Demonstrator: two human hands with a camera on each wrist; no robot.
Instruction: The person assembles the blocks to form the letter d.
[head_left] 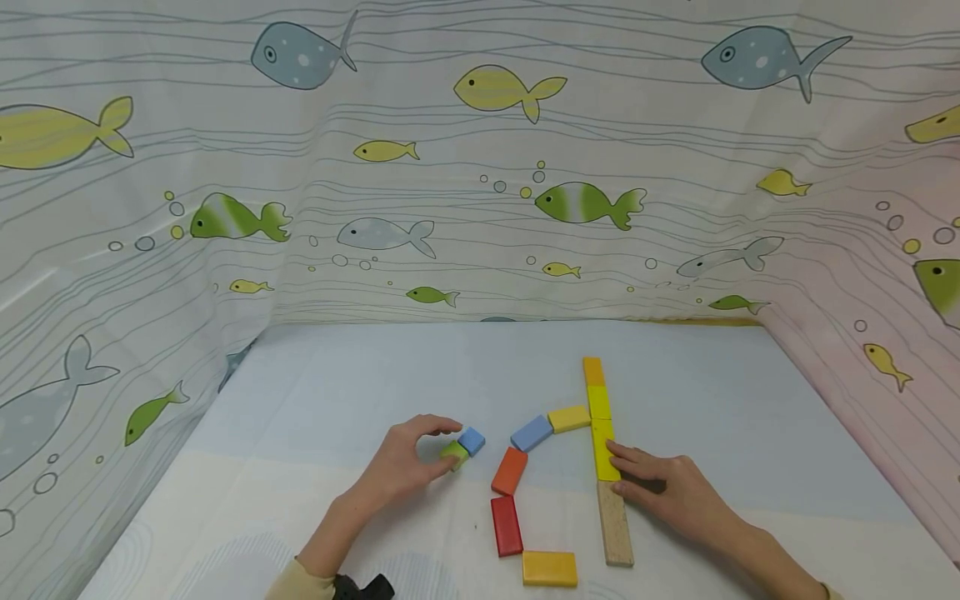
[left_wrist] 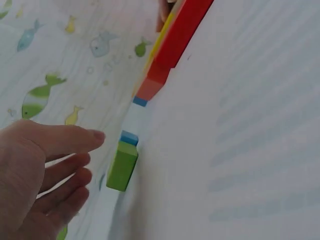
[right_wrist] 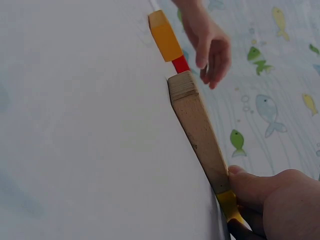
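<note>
My left hand (head_left: 405, 458) curves loosely around a small green block (head_left: 454, 454) and a blue block (head_left: 472, 441) that touch each other. In the left wrist view a gap shows between the thumb and the green block (left_wrist: 122, 167). On the other side, my right hand (head_left: 675, 496) touches the right edge of a bright yellow block (head_left: 605, 450) with its fingertips. Its thumb lies by the joint with a plain wooden block (head_left: 615, 525), also seen in the right wrist view (right_wrist: 200, 135). These two belong to a straight row with another yellow block (head_left: 599, 402) and an orange one (head_left: 592, 372).
A curve of blocks runs left from the row: pale yellow (head_left: 569, 418), blue (head_left: 532, 433), orange-red (head_left: 510, 472), red (head_left: 506, 527) and amber (head_left: 550, 569). All lie on a pale cloth-covered table (head_left: 360, 358). Fish-printed curtains (head_left: 480, 167) stand around it.
</note>
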